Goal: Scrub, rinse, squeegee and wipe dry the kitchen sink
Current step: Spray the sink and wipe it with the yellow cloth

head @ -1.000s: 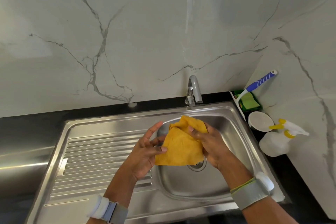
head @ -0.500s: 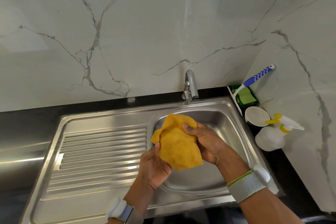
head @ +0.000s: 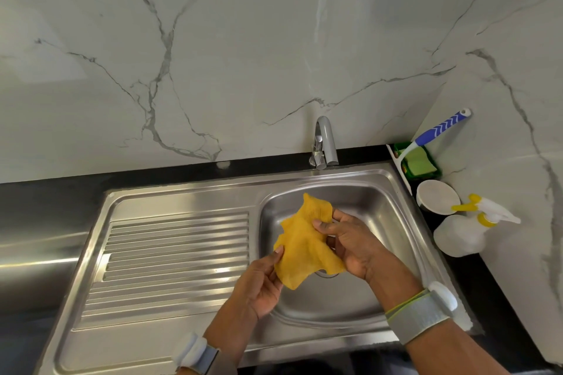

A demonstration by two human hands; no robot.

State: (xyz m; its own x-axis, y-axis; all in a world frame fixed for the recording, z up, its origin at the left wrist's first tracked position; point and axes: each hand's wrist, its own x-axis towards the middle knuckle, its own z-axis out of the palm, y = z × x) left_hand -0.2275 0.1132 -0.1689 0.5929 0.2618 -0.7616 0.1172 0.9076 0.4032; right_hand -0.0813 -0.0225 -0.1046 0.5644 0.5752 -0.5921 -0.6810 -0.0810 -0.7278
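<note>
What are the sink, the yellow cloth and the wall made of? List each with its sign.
Sink: brushed stainless steel, by its sheen.
Yellow cloth: soft woven fabric; it creases and drapes.
Wall: glossy marble-look slab or tile, grey-veined; which is unclear.

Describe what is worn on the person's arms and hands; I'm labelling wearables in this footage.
Both hands are bare, no gloves, and no sleeves show. The left hand has a wrist strap of grey fabric with a white padded piece. The right hand has a wider grey woven band with yellow-green edging and a white rounded unit on its outer side. No rings are visible.
</note>
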